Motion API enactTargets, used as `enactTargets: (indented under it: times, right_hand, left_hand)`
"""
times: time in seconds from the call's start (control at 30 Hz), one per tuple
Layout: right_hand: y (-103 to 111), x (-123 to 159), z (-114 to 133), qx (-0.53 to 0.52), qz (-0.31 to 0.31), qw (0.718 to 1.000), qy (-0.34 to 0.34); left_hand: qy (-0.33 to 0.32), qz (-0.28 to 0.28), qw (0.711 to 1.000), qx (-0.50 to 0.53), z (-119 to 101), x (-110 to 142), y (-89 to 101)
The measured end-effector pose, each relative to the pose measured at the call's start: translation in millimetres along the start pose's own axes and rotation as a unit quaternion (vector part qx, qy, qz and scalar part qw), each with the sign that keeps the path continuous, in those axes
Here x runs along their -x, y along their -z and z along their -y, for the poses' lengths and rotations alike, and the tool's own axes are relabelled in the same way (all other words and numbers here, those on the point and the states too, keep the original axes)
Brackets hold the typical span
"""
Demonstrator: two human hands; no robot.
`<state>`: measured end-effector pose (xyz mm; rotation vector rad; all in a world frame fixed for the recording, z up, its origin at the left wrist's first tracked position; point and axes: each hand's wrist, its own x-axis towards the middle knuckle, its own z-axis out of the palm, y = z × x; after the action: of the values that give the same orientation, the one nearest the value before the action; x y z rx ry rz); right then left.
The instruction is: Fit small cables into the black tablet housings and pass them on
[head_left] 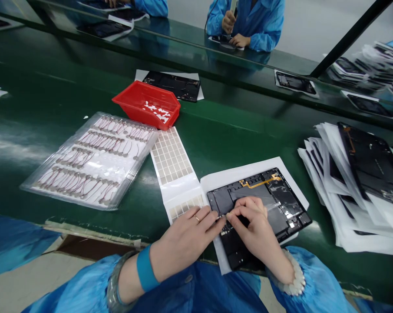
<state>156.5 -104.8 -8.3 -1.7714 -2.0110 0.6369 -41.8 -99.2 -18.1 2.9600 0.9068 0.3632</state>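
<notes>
A black tablet housing point(222, 198) with an orange flex cable point(263, 181) lies on a white sheet point(212, 177) before me. Over its left part, the fingertips of my two hands meet. My left hand point(191, 234), palm down, has its fingers together and their tips closed at a tiny piece. Thumb and forefinger of my right hand point(253, 224) pinch at the same spot; what they hold is too small to name. A sheet of square grey stickers point(172, 158) runs from beside the housing, partly beneath my left hand.
A clear tray point(110, 204) of small round parts with red wires lies left. Behind it stands a red bin point(131, 102) with white scraps. Another housing point(186, 89) lies farther back. Housings and sheets are stacked point(349, 237) at right. A co-worker point(261, 21) works across the bench.
</notes>
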Motion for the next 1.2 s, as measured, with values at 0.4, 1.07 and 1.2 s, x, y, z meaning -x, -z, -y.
enactTargets:
  times: [0.4, 1.07, 1.2]
  right_hand:
    - [8.7, -1.5, -0.4, 0.057, 0.006, 0.997, 0.053]
    - [18.2, -21.0, -44.3, 0.112, -0.033, 0.988, 0.097]
    - [19.8, -20.3, -43.2, 0.102, -0.028, 0.990, 0.092]
  left_hand:
    - [-0.003, 0.036, 0.999, -0.032, -3.3, -4.2, 3.4]
    - [-0.087, 0.066, 0.991, 0.076, 34.9, -39.2, 16.4]
    - [-0.076, 0.068, 0.989, 0.108, 39.7, -39.5, 15.9]
